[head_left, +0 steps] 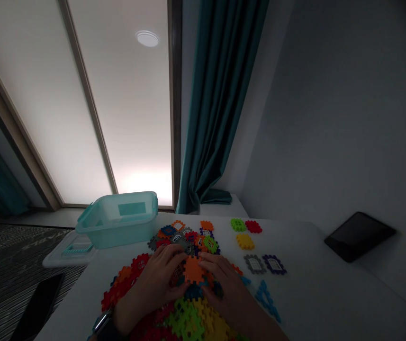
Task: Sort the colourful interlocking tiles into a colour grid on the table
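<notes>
An orange square building tile [193, 270] with notched edges sits between my two hands at the front of the table. The fingers of my left hand [158, 274] close on its left side, the thumb near its lower edge. On the opposite side, my right hand [224, 284] grips it with fingers at the top right and thumb below. Beneath and around the hands lie more notched tiles: green tiles [186, 319], yellow tiles [212, 319] and red tiles [117, 293]. My palms and wrists partly cover this pile.
Beyond the hands lies a heap of mixed tiles [184, 237]. A teal plastic bin [124, 234] stands at the back left, beside a lid [67, 251]. To the right are a yellow tile [245, 241], a purple tile [274, 264] and a blue triangular piece [267, 300].
</notes>
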`<state>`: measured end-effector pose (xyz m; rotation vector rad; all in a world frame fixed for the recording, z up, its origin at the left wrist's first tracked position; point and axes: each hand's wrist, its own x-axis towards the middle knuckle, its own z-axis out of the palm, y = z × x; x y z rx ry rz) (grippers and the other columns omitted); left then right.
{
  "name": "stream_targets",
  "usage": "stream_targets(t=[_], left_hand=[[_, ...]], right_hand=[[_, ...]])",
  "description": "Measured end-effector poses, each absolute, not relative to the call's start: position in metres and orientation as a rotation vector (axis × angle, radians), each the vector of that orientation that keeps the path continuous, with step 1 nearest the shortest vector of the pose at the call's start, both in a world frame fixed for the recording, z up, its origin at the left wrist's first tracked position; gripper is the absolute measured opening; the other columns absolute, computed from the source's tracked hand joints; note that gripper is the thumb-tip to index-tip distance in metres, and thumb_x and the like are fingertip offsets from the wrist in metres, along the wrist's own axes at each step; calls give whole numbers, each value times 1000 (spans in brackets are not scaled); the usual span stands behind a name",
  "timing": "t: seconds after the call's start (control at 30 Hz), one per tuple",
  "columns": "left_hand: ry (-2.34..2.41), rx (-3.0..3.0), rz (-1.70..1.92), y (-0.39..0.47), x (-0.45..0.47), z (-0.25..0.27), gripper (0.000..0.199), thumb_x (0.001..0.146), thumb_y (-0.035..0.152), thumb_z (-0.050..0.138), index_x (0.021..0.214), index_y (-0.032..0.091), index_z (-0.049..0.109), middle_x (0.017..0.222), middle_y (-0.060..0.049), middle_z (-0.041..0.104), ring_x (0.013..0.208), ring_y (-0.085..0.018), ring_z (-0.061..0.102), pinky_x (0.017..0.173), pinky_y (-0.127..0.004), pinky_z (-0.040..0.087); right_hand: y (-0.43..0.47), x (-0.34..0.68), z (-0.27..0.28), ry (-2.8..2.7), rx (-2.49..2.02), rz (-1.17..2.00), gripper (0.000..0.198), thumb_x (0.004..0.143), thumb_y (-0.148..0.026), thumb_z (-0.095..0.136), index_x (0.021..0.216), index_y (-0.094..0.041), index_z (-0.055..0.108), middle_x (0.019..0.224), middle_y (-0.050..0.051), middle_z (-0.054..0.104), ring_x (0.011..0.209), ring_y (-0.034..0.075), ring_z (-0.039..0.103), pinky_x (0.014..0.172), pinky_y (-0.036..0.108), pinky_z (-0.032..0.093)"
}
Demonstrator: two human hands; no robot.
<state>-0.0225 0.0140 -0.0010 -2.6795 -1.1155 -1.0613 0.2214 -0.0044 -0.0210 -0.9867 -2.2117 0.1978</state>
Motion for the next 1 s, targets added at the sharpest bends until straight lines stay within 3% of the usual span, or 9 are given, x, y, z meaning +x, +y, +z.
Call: stream_targets(t=[0.17, 0.37, 0.5, 0.63, 0.7, 0.83, 1.0], left_hand=[[-1160, -2655, -1157, 12, -19, 0, 46, 71, 22, 84, 110, 20, 59, 112, -10, 66, 99, -29, 67, 83, -40, 58], [-1183, -2655, -1158, 9, -13, -3, 47, 73, 31, 90, 106, 21, 58, 108, -8, 67, 94, -28, 67, 80, -39, 57], [-1154, -2669, -1045, 8, -11, -7, 44, 76, 37, 89, 103, 21, 60, 110, -9, 67, 97, -28, 67, 81, -39, 57], [-1081, -2714, -947, 5, -12, -4, 29, 79, 28, 86, 92, 21, 61, 111, -8, 67, 99, -27, 66, 87, -41, 55], [-1070, -2740, -936, 4, -13, 0, 32, 78, 25, 86, 100, 22, 63, 113, -8, 67, 101, -27, 65, 90, -42, 55], [-1045, -2807, -807, 3, -14, 5, 61, 76, 27, 89, 129, 24, 60, 124, -9, 65, 107, -29, 63, 93, -44, 55], [-1039, -2827, -788, 5, -16, 0, 59, 77, 30, 89, 129, 24, 62, 123, -9, 65, 105, -29, 63, 92, -44, 55]], right_hand=[[-6, 221, -24, -2145, -981, 245, 42, 94, -19, 61, 133, -31, 55, 137, 6, 63, 128, 26, 60, 108, 44, 52], [-9, 212, -17, -1895, -1036, 579, 12, 99, -27, 53, 104, -26, 65, 108, 4, 71, 103, 21, 68, 91, 33, 55], [-7, 208, -12, -1700, -1143, 759, 15, 97, -34, 53, 93, -23, 63, 90, 3, 69, 87, 21, 67, 79, 31, 54], [-3, 209, -10, -1625, -1145, 831, 15, 94, -37, 55, 92, -23, 58, 85, 2, 65, 83, 20, 65, 75, 31, 54], [-2, 209, -10, -1626, -1140, 853, 12, 92, -36, 57, 93, -23, 57, 84, 1, 63, 82, 20, 65, 75, 30, 54], [-4, 207, -13, -1650, -1116, 899, 9, 91, -31, 57, 96, -24, 55, 85, 0, 63, 81, 19, 65, 76, 31, 55], [-9, 206, -16, -1702, -1126, 831, 8, 94, -26, 53, 103, -25, 54, 91, 1, 65, 87, 20, 67, 77, 31, 56]])
